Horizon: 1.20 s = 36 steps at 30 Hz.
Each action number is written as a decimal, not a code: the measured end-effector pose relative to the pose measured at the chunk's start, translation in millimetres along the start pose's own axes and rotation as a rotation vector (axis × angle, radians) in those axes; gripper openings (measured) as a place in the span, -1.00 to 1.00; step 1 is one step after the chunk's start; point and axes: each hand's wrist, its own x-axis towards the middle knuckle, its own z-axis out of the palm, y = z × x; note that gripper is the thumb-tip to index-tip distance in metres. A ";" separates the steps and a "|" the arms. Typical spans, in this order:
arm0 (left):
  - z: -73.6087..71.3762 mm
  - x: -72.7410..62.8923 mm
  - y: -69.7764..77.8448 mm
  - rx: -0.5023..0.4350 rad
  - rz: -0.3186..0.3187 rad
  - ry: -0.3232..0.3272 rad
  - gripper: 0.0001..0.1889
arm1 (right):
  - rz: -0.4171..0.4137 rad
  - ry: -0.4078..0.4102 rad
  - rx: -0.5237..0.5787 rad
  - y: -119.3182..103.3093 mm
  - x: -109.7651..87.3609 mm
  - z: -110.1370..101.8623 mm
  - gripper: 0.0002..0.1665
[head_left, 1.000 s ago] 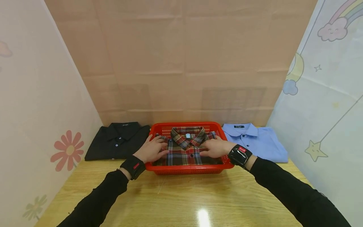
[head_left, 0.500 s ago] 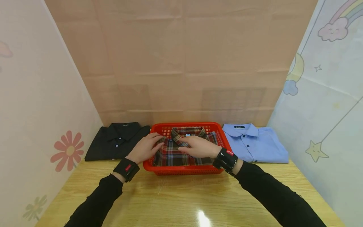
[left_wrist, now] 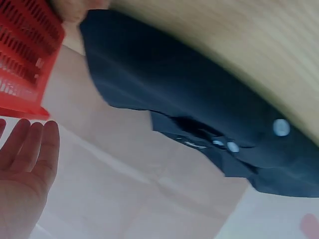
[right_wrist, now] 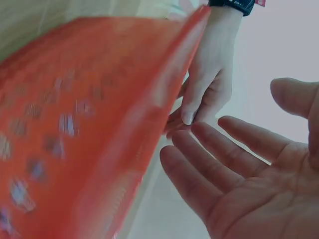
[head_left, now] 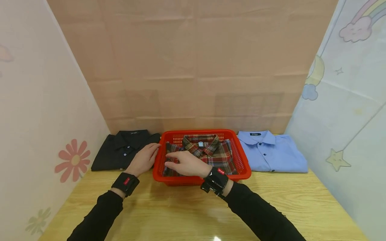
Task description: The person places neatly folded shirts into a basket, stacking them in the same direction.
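A red plastic basket [head_left: 200, 182] with a slotted wall stands mid-table, holding a folded plaid shirt [head_left: 221, 154], collar towards the back. My left hand [head_left: 142, 161] is at the basket's left side, fingertips by the rim and partly over the dark shirt. In the left wrist view its fingers [left_wrist: 47, 149] look straight, close beneath the rim. My right hand [head_left: 190, 164] hovers over the left part of the plaid shirt and covers some of it. Its palm and spread fingers [right_wrist: 214, 149] show in the right wrist view, holding nothing. Whether it touches the shirt I cannot tell.
A folded black shirt [head_left: 105, 157] lies left of the basket, a folded light blue shirt [head_left: 280, 154] right of it. Brown paper [head_left: 193, 83] covers the back wall, and patterned side walls flank the wooden table [head_left: 169, 214].
My right hand has moved left across the basket, from its right side to above the shirt's left part. My left hand has drawn left, out of the basket to its left rim.
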 end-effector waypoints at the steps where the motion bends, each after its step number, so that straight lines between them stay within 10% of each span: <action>1: -0.7 -1.8 -2.1 0.000 -0.010 -0.007 -0.63 | 0.006 -0.003 0.003 -1.1 1.0 3.5 -0.40; 18: -9.9 -34.3 -78.2 0.180 -0.234 -0.167 -0.44 | -0.138 0.055 -0.207 -23.7 6.2 57.0 -0.47; 28: -10.4 -45.3 -104.3 0.264 -0.381 -0.272 -0.34 | -0.240 0.086 -0.407 -36.6 8.7 83.0 -0.52; 36: -10.8 -49.7 -107.3 0.273 -0.375 -0.280 -0.54 | -0.385 0.170 -0.580 -35.9 6.3 107.4 -0.51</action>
